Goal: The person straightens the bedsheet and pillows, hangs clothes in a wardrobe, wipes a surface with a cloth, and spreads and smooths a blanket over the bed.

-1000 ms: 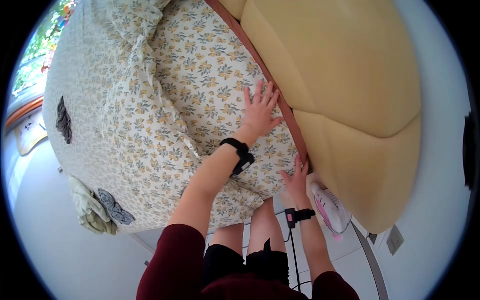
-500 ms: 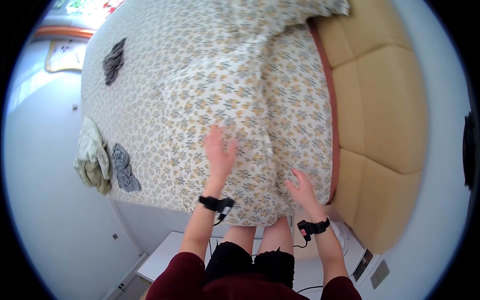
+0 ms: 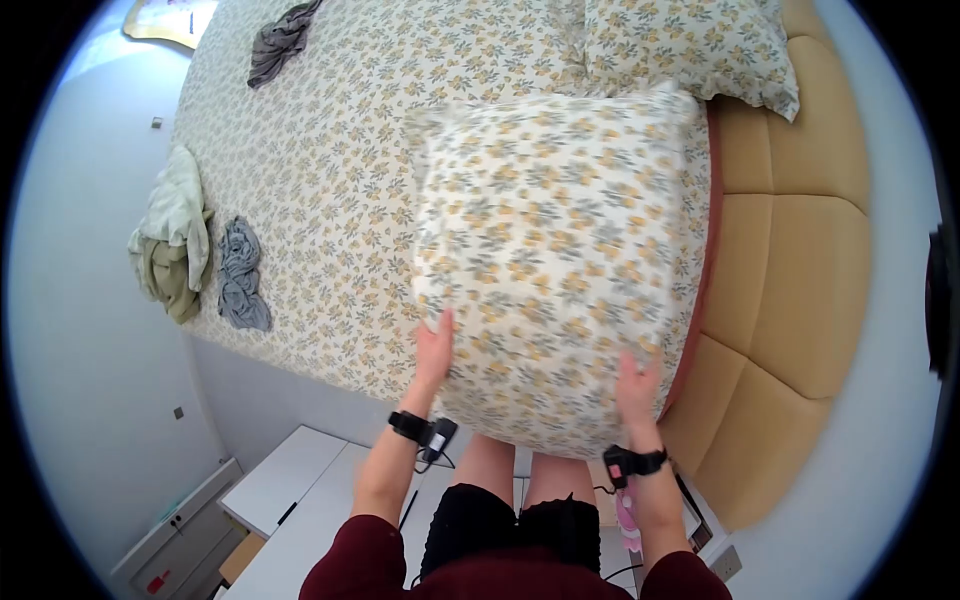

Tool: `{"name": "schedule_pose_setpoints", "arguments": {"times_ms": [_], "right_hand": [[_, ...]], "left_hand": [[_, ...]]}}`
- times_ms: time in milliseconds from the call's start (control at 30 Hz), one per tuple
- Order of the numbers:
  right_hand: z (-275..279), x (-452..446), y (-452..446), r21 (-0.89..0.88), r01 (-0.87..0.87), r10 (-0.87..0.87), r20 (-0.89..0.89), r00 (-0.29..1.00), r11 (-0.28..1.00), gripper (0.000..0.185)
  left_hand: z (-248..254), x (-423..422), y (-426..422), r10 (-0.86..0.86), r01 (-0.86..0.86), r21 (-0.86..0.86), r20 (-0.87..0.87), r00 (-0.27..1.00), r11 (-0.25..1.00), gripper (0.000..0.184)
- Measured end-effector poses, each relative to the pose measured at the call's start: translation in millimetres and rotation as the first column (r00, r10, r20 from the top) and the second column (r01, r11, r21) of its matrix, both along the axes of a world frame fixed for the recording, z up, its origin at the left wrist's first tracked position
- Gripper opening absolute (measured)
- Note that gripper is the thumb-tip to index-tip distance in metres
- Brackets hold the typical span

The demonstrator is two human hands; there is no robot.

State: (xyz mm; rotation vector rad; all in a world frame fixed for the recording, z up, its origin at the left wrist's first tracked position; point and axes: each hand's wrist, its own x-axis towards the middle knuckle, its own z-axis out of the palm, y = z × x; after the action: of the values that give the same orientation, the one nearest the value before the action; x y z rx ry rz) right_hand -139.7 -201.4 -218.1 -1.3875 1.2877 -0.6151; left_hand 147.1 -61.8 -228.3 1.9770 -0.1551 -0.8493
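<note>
A pillow (image 3: 545,240) in a white case with yellow and grey flowers lies before me, over the near side of the bed beside the headboard. My left hand (image 3: 434,350) grips its left edge, with the thumb on top and the other fingers partly hidden. At the near right edge, my right hand (image 3: 637,388) holds the pillow too, slightly blurred. Whether the pillow rests fully on the bed or is partly raised, I cannot tell. Both wrists wear black straps with small devices and cables.
The bed sheet (image 3: 340,210) has the same flower print. Another pillow (image 3: 690,50) lies farther off, by the tan padded headboard (image 3: 780,270). Dark grey cloth (image 3: 283,42), blue-grey cloth (image 3: 243,275) and pale green clothing (image 3: 175,240) lie to the left. White cabinets (image 3: 300,480) stand near my legs.
My hands were apart with fingers spread over the flowered bedding; now they hold the pillow at its sides. The view has shifted, showing more of the far pillow.
</note>
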Motion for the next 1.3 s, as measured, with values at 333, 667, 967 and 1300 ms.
{"name": "schedule_pose_setpoints", "arguments": {"times_ms": [333, 667, 967, 1300], "right_hand": [[-55.0, -170.5, -100.5, 0.030, 0.000, 0.010, -0.332, 0.943, 1.000, 0.047], [-63.2, -132.7, -96.3, -0.233, 0.236, -0.290, -0.239, 0.927, 0.944, 0.037], [-20.0, -111.3, -49.8, -0.459, -0.024, -0.232, -0.494, 0.838, 0.888, 0.060], [-48.0, -130.0, -24.3, -0.013, -0.402, 0.243, -0.780, 0.577, 0.916, 0.090]], "left_hand": [[-67.5, -122.4, -113.9, -0.315, 0.302, -0.098, -0.172, 0.933, 0.948, 0.046], [-53.8, -110.9, -107.0, -0.312, 0.324, -0.135, 0.103, 0.944, 0.936, 0.044], [-22.9, -149.8, -83.6, -0.706, 0.647, 0.383, 0.610, 0.359, 0.659, 0.084], [-35.3, -176.0, -51.9, -0.901, 0.802, 0.463, 0.382, 0.204, 0.378, 0.093]]}}
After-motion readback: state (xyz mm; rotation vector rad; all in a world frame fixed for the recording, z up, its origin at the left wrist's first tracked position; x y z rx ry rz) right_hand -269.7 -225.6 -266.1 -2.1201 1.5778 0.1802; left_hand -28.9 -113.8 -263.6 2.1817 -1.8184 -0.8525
